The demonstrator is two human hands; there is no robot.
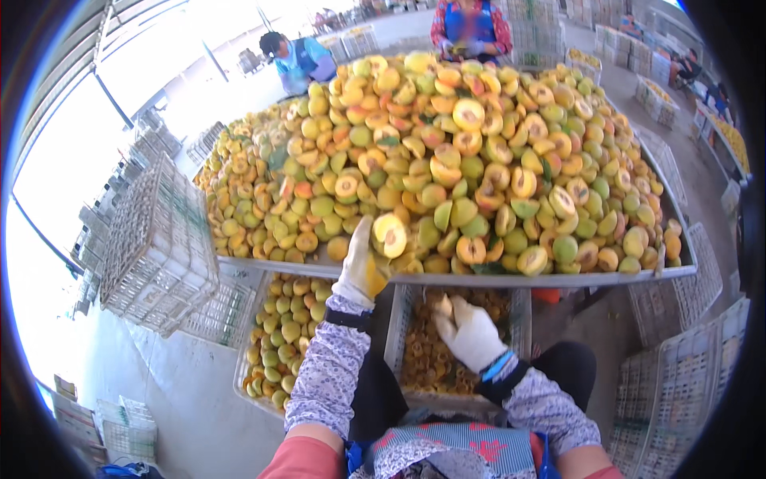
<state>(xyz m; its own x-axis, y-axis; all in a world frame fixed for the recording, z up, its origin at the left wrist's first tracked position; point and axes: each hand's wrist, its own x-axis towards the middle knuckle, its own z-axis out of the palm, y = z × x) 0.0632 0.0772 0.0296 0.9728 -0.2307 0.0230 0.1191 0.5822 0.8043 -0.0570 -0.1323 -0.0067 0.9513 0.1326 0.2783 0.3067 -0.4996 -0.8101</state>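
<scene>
My left hand (361, 262), in a pale work glove stained yellow, grips a peach half (390, 233) with its cut yellow face up. It is at the near edge of a large metal-rimmed table (495, 280) heaped with whole and halved peaches (431, 172). Lower and to the right, my gloved right hand (471, 334) is closed above a crate (523, 319) of brown peach pits and scraps (431, 351). Something small and brownish shows at its fingertips, too blurred to name.
A crate of peaches (283, 331) stands below the table, left of the pit crate. Stacked plastic crates (155, 239) rise at the left, more (678, 383) at the right. Two people (299, 60) (471, 28) work across the heap.
</scene>
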